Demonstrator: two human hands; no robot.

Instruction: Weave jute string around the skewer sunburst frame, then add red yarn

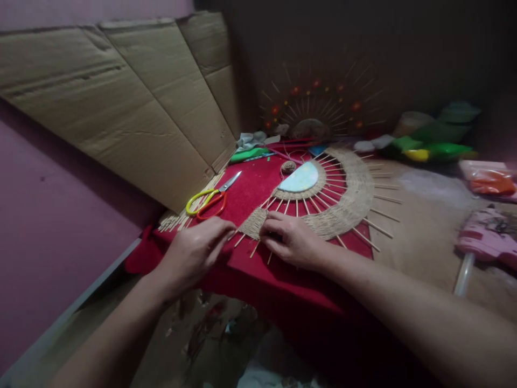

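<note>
A half-round twine weaving point(355, 178) with thin wooden sticks radiating out of it lies on a red cloth. At its centre is a pale blue half-disc point(301, 178). My right hand point(288, 237) is closed over the near part of the woven band, its fingers curled on the twine. Just left of the band's end, my left hand point(197, 245) pinches its fingertips together beside the outermost stick. What lies between those fingertips is too small to make out. Behind the weaving sits a small ball of twine point(288, 167).
Scissors point(216, 199) with yellow and red handles lie left of the weaving, near loose sticks point(172, 220). Folded cardboard point(133, 102) leans at the left. A pink glue gun point(488, 237) rests at the right. Another stick fan with red flowers point(316, 84) stands at the back.
</note>
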